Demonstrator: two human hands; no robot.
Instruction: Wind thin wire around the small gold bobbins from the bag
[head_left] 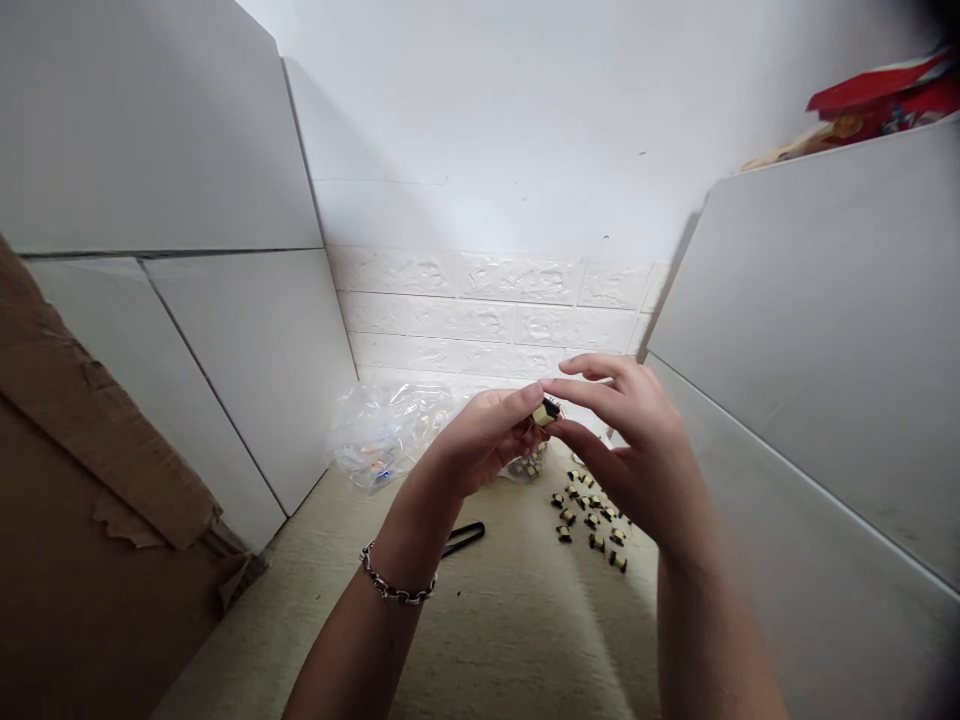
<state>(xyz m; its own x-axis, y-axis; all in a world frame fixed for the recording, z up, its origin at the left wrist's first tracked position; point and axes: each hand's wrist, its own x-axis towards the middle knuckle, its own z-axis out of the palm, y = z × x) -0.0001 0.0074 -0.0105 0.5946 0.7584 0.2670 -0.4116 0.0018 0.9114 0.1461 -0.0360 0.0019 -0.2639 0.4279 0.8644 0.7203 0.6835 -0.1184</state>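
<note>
Before me, my left hand (491, 430) pinches a small transformer (545, 412) with yellow tape, a black bobbin and metal pins. Its pins point up and to the right. The thumb and forefinger of my right hand (626, 425) close on the black end of this same piece, while the other fingers stay raised. Several similar transformers (592, 520) lie scattered on the pale surface below my right hand. Behind my left hand, a clear bag (527, 465) with more such pieces is partly hidden.
A crumpled clear plastic bag (386, 430) lies against the back wall. Under my left forearm sits a black looped tool (465, 539), partly covered. Brown cardboard (90, 450) stands at the left, and grey-white panels (825, 330) rise on the right.
</note>
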